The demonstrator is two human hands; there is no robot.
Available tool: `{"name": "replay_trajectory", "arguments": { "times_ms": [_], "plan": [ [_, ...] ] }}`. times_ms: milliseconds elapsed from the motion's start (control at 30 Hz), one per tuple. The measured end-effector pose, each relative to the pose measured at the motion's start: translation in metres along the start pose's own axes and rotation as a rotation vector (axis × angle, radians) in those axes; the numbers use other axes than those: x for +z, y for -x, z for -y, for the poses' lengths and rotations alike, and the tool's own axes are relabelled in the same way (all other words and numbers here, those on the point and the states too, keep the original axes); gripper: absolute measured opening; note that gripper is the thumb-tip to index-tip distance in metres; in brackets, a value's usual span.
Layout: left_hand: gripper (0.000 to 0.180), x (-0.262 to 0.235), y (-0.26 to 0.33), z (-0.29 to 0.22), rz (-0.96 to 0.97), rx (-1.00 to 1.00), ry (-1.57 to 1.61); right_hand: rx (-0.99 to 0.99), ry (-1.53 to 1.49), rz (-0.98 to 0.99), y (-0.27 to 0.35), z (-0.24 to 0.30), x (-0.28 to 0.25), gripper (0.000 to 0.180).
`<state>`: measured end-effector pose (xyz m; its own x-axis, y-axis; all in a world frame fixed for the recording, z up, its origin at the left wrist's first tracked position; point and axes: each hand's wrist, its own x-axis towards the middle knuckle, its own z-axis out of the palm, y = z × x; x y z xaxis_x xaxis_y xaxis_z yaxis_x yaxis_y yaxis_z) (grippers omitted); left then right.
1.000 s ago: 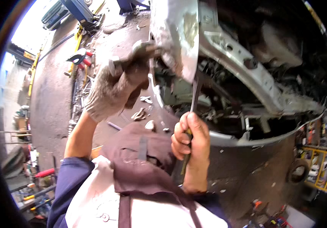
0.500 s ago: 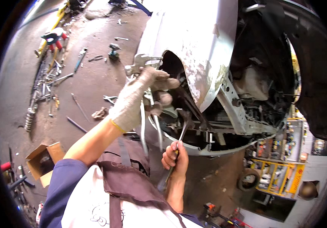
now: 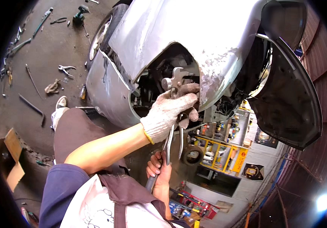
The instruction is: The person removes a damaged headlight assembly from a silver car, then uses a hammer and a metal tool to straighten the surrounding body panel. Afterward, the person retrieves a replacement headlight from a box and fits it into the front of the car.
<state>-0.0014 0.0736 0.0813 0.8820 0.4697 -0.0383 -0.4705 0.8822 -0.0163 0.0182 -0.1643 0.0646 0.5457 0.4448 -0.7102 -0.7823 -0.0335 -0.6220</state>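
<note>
Two hands meet low before a silver car (image 3: 186, 21). Nearest, the bare right hand (image 3: 159, 166) has its fingers wrapped around a dark bar (image 3: 151, 184). Just above it, the gloved left hand (image 3: 173, 112) clasps a silver plier-like tool (image 3: 176, 78); its two handles hang apart below the palm. The tool's head stands in front of the opening (image 3: 154, 83) in the car's front; I cannot tell whether it touches anything. The opening's right edge, where paint is flaking, passes close beside the gloved fingers; more room lies to their left. An open-flapped cardboard box (image 3: 14, 143) sits lower left, its contents too dark to tell. Bare floor stretches around a bent rod (image 3: 30, 103) and small pliers (image 3: 66, 70). Farther off, a yellow rack (image 3: 226, 166) holds mixed items; its end panel (image 3: 240, 161) bears printing.
</note>
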Motion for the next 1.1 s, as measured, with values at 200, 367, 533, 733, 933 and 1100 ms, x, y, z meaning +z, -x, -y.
{"name": "replay_trajectory", "arguments": {
  "times_ms": [200,367,533,733,933,1100],
  "plan": [
    [0.034,-0.004,-0.013,0.013,0.064,0.011,0.044,-0.012,0.091,-0.013,0.018,-0.007,-0.027,0.029],
    [0.031,-0.011,0.008,0.040,0.027,0.045,0.008,0.008,0.121,-0.033,0.034,-0.003,-0.075,0.029],
    [0.030,-0.010,0.015,0.045,0.022,0.102,-0.107,0.038,0.115,0.000,0.025,-0.005,-0.094,0.029],
    [0.021,-0.002,0.008,0.040,0.061,0.177,0.009,-0.008,0.214,0.104,0.029,-0.001,-0.088,0.029],
    [0.013,0.007,-0.001,0.032,0.322,0.180,0.138,-0.243,0.335,0.222,0.049,0.022,-0.071,0.030],
    [0.007,0.011,-0.010,0.019,0.386,0.222,0.087,-0.394,0.397,0.216,0.049,0.032,-0.048,0.033]
  ]
}}
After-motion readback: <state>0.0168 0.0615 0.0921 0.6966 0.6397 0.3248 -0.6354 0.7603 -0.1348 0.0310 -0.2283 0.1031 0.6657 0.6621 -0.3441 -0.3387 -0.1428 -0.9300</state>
